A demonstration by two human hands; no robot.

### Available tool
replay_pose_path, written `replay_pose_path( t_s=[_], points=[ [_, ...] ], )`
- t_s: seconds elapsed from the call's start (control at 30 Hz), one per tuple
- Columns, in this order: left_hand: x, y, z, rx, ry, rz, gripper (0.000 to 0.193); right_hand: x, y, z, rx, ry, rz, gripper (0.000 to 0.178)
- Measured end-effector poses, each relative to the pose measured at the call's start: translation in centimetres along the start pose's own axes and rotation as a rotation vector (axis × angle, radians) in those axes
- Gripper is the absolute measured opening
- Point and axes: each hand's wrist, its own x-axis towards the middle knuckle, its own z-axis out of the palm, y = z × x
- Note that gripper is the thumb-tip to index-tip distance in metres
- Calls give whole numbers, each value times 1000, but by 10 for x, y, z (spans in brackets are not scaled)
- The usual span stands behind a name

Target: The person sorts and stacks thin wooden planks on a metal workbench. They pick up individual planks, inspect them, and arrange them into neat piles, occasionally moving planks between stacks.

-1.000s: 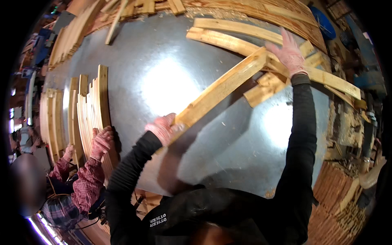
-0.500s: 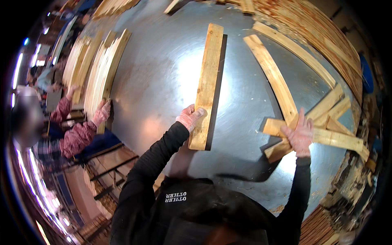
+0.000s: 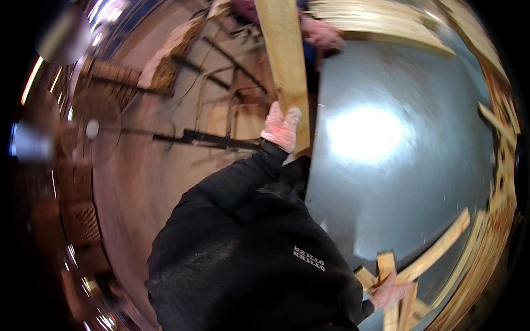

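My left hand (image 3: pixel 281 128) grips a long pale wooden board (image 3: pixel 287 60) near its lower end, thumb on the broad face. Raised at the table's left edge, the board runs up past the top of the view. At the lower right my right hand (image 3: pixel 391 291) lies over a crossed heap of short planks, its fingers stretched out. A longer plank (image 3: pixel 439 248) slants away from that hand, and a short block (image 3: pixel 385 262) pokes out beside it. Part of the heap is hidden under the hand, whose outline is slightly blurred.
The grey metal table (image 3: pixel 353 209) reflects a bright glare. A co-worker's gloved hand (image 3: pixel 323 34) is at a stack of boards (image 3: pixel 381 22) by the top edge. More boards (image 3: pixel 499 129) line the right side. A metal frame (image 3: pixel 207 138) stands on the floor at left.
My view has swung left. The board in my left hand has gone from over the table's middle to its left edge. My right hand stays at the plank heap.
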Motion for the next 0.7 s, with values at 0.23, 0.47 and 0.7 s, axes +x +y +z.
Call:
replay_pose_path(
  t_s=[0.23,0.47,0.7],
  points=[
    [-4,-14,-222,-54,750,-6,26,-16,-47,-30,-160,-172,142,90],
    [71,-90,-265,214,923,-339,30,-21,-158,31,-22,-351,-62,68],
    [232,-245,-323,1698,-213,-984,25,-34,-260,88,-18,-517,-36,47]
  ],
)
